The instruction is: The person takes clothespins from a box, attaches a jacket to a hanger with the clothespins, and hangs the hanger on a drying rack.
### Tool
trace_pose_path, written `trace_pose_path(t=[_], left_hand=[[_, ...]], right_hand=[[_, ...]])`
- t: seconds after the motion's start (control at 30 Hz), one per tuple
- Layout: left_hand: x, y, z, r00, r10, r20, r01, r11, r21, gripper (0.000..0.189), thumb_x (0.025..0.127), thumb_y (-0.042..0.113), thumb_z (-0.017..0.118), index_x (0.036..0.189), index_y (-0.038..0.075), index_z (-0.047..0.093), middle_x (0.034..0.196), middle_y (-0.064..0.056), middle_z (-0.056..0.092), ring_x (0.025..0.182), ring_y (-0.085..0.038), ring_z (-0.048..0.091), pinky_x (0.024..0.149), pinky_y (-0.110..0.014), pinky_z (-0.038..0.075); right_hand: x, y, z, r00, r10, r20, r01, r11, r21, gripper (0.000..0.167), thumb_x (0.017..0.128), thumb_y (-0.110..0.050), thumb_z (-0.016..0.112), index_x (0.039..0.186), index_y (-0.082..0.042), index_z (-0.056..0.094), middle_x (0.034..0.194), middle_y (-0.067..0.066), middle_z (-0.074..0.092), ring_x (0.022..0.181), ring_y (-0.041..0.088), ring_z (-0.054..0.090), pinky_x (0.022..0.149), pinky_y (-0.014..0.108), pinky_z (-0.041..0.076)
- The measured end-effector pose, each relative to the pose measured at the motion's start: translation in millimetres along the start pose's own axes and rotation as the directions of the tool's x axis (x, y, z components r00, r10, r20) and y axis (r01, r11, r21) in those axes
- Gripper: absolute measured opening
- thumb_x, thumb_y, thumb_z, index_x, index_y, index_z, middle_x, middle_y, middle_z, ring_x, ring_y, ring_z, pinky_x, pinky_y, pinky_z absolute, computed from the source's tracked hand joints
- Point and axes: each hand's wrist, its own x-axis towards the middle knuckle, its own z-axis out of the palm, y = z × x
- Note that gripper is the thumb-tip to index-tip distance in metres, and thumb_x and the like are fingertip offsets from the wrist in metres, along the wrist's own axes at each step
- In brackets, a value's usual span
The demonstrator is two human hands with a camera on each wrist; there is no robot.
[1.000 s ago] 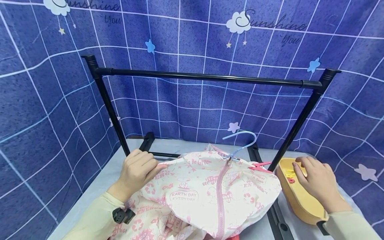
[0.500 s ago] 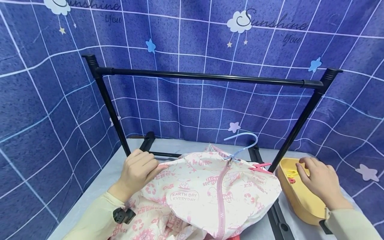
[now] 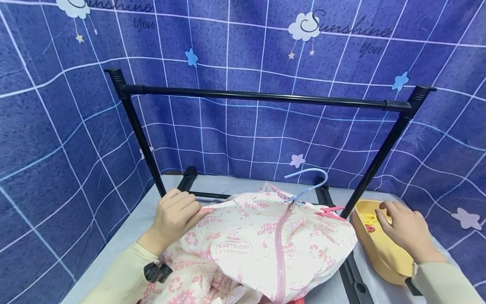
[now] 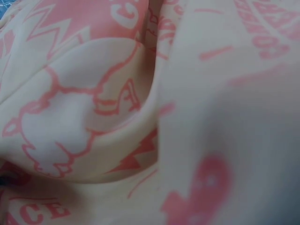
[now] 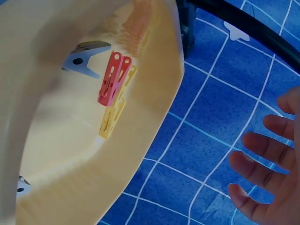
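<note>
A white zip-up jacket (image 3: 243, 240) with pink print lies over the table, draped on a light blue hanger (image 3: 309, 183) whose hook sticks up. My left hand (image 3: 176, 217) pinches the jacket's upper left edge between thumb and fingers. Printed folds of the jacket (image 4: 79, 112) fill the left wrist view. A pink clothespin (image 3: 330, 212) grips the jacket's right shoulder. Over the yellow bin hovers my right hand (image 3: 406, 232), fingers loosely bent and holding nothing. The right wrist view shows those fingers (image 5: 262, 150) apart, outside the bin's wall.
The yellow bin (image 3: 379, 261) stands at the right. Inside are a pink clothespin (image 5: 112, 79), a yellow clothespin (image 5: 112, 117) and a grey-blue clothespin (image 5: 86, 61). A black rack (image 3: 265, 97) rises behind the jacket, its foot (image 3: 355, 278) running beside the bin. Patterned blue cloth (image 3: 243, 143) hangs behind.
My right hand has drifted very slightly to the right over the bin. The left hand, the jacket and the hanger stay as they were.
</note>
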Motion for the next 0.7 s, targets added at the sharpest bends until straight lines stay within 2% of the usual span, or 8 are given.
trace_pose_path(t=[0.17, 0.33, 0.7], left_hand=[[0.4, -0.1, 0.4, 1.0, 0.004, -0.004, -0.004, 1.0, -0.001, 0.049, 0.104, 0.033, 0.054, 0.06, 0.012, 0.047, 0.057, 0.003, 0.041, 0.048, -0.013, 0.039, 0.054, -0.027, 0.031], [0.8, 0.0, 0.5, 1.0, 0.008, -0.009, -0.008, 1.0, -0.002, 0.049, 0.104, 0.032, 0.054, 0.06, 0.012, 0.047, 0.057, 0.003, 0.042, 0.048, -0.013, 0.04, 0.054, -0.027, 0.031], [1.2, 0.0, 1.1, 1.0, 0.01, -0.002, -0.01, 1.0, -0.003, 0.049, 0.104, 0.032, 0.054, 0.06, 0.012, 0.046, 0.057, 0.003, 0.041, 0.048, -0.013, 0.039, 0.054, -0.027, 0.031]], right_hand=[[1.2, 5, 2, 0.999, 0.002, 0.033, -0.002, 1.0, -0.004, 0.013, 0.09, -0.015, 0.061, 0.094, -0.003, 0.06, 0.078, 0.009, 0.062, 0.06, 0.022, 0.053, 0.056, 0.048, 0.039], [1.7, 8, 5, 0.995, 0.036, 0.094, -0.037, 0.999, 0.002, 0.015, 0.092, -0.016, 0.06, 0.098, -0.002, 0.059, 0.084, 0.013, 0.064, 0.066, 0.027, 0.057, 0.061, 0.049, 0.037], [0.0, 16, 11, 0.981, 0.062, 0.185, -0.063, 0.998, -0.004, 0.015, 0.092, -0.017, 0.06, 0.098, -0.003, 0.058, 0.084, 0.014, 0.064, 0.071, 0.033, 0.06, 0.064, 0.054, 0.038]])
